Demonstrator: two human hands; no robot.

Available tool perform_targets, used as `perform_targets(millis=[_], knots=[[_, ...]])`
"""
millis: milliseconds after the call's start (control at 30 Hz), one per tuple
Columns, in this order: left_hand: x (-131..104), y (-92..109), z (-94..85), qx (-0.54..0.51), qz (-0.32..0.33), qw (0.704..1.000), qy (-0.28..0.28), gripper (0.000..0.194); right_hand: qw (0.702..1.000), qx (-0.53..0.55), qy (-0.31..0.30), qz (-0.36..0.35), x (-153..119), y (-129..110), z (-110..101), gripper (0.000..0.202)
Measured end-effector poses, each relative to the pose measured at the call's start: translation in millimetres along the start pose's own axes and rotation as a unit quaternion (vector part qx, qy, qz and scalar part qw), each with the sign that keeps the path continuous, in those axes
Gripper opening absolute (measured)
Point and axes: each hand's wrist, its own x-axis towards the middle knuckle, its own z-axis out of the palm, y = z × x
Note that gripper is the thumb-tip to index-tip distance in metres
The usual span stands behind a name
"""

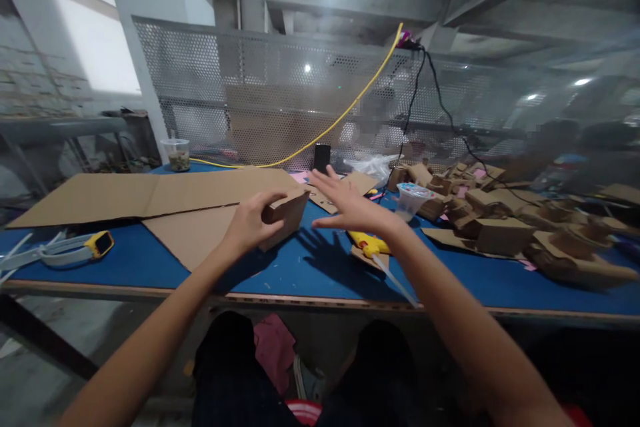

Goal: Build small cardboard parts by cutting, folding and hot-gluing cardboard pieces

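On the blue table lies a long folded piece of cardboard (200,192), its right end bent upright into a short wall. My left hand (253,221) grips that right end, thumb toward the inner side and fingers over the top edge. Just right of the cardboard, my right hand (350,203) hovers above the table with its fingers spread and nothing in them. Under the right wrist, a yellow glue gun (369,244) with a white glue stick (395,280) rests on a small cardboard scrap (361,255).
Many cut cardboard pieces (505,233) pile up at the right. A plastic cup (411,201) and a black phone-like object (322,157) stand behind my right hand. At left are a yellow-cased watch (101,244) and a lidded tub (178,155). A yellow cable (345,115) crosses a mesh screen.
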Motion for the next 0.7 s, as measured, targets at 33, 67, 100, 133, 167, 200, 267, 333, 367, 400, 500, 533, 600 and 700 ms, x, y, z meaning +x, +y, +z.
perform_targets(millis=[33,67,100,133,167,200,267,333,367,400,500,533,600,700], knots=[[6,-4,-4.3,-0.005,-0.012,1.0,0.008,0.04,0.999,-0.009,-0.005,0.039,1,18,-5,0.095],[14,-8,-8.8,-0.012,-0.026,0.999,0.016,0.041,0.996,-0.027,-0.016,0.079,2,37,-10,0.091],[22,-11,-13.2,-0.02,-0.038,0.999,0.024,0.044,0.994,-0.034,-0.029,0.102,2,56,-13,0.085],[31,-14,-16.9,-0.037,-0.051,0.997,0.033,0.046,0.992,-0.037,-0.043,0.114,3,75,-14,0.075],[41,-16,-19.7,-0.062,-0.067,0.995,0.042,0.049,0.99,-0.04,-0.058,0.123,4,93,-12,0.063],[50,-17,-21.5,-0.094,-0.083,0.991,0.05,0.052,0.988,-0.044,-0.074,0.132,4,108,-8,0.052],[68,-14,-21.9,-0.184,-0.139,0.971,0.06,0.057,0.983,-0.053,-0.104,0.143,6,132,8,0.037],[83,-9,-19.0,-0.232,-0.181,0.954,0.057,0.059,0.978,-0.062,-0.14,0.141,7,145,29,0.031],[90,-6,-16.9,-0.239,-0.191,0.95,0.054,0.058,0.976,-0.065,-0.158,0.138,8,149,39,0.03],[96,-4,-14.4,-0.245,-0.196,0.948,0.053,0.057,0.973,-0.07,-0.172,0.135,9,152,48,0.031],[113,1,-6.7,-0.288,-0.202,0.934,0.053,0.052,0.969,-0.086,-0.183,0.142,14,158,66,0.032],[119,2,-4.2,-0.31,-0.206,0.927,0.052,0.049,0.968,-0.092,-0.179,0.148,15,160,69,0.032],[131,3,0.1,-0.348,-0.215,0.911,0.048,0.045,0.967,-0.105,-0.164,0.162,20,165,71,0.032],[150,6,4.5,-0.384,-0.22,0.896,0.035,0.038,0.966,-0.112,-0.146,0.18,27,171,72,0.034]])
